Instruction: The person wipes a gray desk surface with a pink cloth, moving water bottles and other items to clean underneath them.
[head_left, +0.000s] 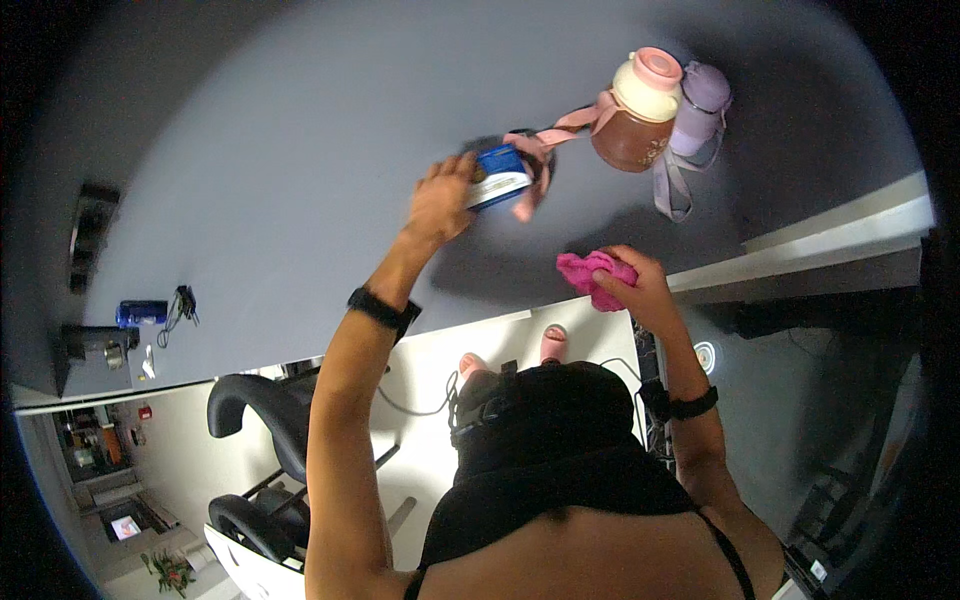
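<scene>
My left hand (442, 199) grips a blue and white box (499, 180) by its left end, above the grey tabletop (315, 172). Just behind and right of the box lies a pink strap (555, 137), partly over a dark round thing whose kind I cannot tell. The strap runs to a brown bottle (634, 135) with a cream and pink lid. A crumpled pink cloth (596, 277) is held in my right hand (637, 281), near the table's front edge. Beside the brown bottle is a purple bottle (697, 112) with a pale strap.
At the far left of the table are a blue object (142, 313), a black cable (180, 311) and a dark holder (94, 349). A black chair (262, 412) stands by the front edge. A light ledge (840, 225) borders the table on the right.
</scene>
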